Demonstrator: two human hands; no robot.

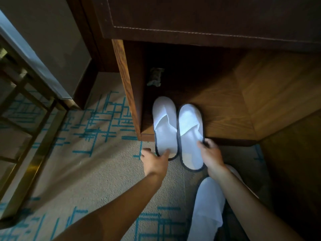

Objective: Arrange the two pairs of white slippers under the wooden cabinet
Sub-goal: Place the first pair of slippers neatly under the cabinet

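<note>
Two white slippers with dark edging lie side by side, toes pointing into the open space under the wooden cabinet (pixel 191 18). The left slipper (pixel 164 124) has my left hand (pixel 154 160) gripping its heel, thumb on the insole. The right slipper (pixel 190 134) sits a little nearer to me, and my right hand (pixel 211 155) holds its heel edge. Their heels overhang the wooden base board (pixel 229 119) onto the carpet. Another white slipper (pixel 206 206) lies on the carpet under my right forearm, partly hidden; a fourth is barely visible behind the arm.
A wooden side panel (pixel 126 87) bounds the space on the left. A small crumpled wrapper (pixel 154 77) lies deep inside. A gold-framed glass stand (pixel 26 119) is at the left. Beige carpet with teal lines (pixel 86 162) covers the floor.
</note>
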